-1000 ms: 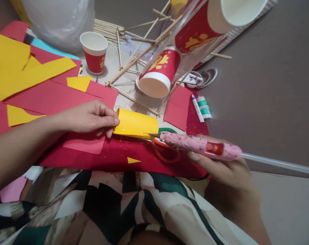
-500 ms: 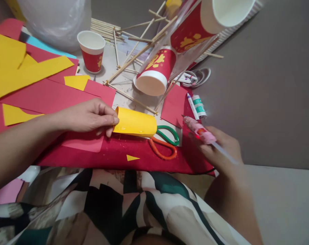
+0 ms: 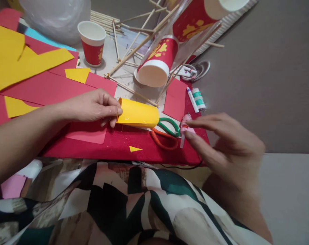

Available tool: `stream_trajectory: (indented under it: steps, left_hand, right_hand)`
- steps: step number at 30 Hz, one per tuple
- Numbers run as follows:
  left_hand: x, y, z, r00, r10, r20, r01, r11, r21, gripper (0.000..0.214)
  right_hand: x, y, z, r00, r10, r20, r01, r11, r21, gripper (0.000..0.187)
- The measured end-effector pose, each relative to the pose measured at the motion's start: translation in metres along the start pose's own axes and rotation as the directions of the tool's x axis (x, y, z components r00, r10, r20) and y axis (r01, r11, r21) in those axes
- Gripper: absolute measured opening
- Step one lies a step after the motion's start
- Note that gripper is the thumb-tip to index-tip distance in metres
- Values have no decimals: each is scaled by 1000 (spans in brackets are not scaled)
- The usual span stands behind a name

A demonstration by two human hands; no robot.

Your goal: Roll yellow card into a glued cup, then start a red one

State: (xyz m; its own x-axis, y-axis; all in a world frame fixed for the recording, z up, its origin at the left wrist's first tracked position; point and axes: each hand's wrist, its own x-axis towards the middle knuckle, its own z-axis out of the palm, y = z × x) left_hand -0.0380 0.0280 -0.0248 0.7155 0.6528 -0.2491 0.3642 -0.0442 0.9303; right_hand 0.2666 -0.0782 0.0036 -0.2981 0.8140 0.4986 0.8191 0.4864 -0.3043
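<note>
- Nearest me, a small yellow triangular paper scrap (image 3: 135,149) lies on the dark red cloth (image 3: 113,149) at the table's front edge.
- My right hand (image 3: 228,149) enters from the lower right, forefinger and thumb stretched leftward to a pink speckled glue gun (image 3: 187,119) with a translucent stick; whether the fingertips bear on it or stand free, I cannot tell.
- Left of the gun, orange and green loop handles (image 3: 178,130) show beside the near right end of a bright yellow curled-paper tube (image 3: 140,112).
- The tube lies on its side before me, a glossy clear streak, apparently glue, along its near edge. I judge it very light, springy and easily dented; the dry rim is the sound place to hold, the streak likely being tacky or hot.
- My left hand (image 3: 93,105), back uppermost, forearm reaching in from the left, pinches the tube's left rim, thumb on the near side, fingers curled.
- Beyond stand a frame of thin wooden sticks (image 3: 134,91) and, farther left, an upright red-and-white paper cup (image 3: 92,52).
</note>
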Motion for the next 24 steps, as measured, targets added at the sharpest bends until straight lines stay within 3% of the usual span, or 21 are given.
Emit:
stream_trajectory:
  steps: [3,5,10,17,24]
  left_hand:
    - [2,-2,-1,1000,15,-13,-15,1000,3,32]
    - [3,-5,-2,999,33,-24,-32,999,10,30]
    - [4,-9,-3,998,44,-33,-43,999,31,24]
    - [3,-2,2,995,96,-7,-95,993,65,29]
    - [4,-5,1,990,139,27,-140,988,69,29]
  right_hand:
    - [20,-32,30,972,-219,84,217,976,30,16]
    - [30,-40,47,951,-292,101,296,955,-31,10]
    - [41,-44,69,951,-286,115,296,951,-89,16]
    - [45,-50,79,946,-260,195,287,949,-129,19]
    - [44,-47,83,948,-262,183,290,944,-154,21]
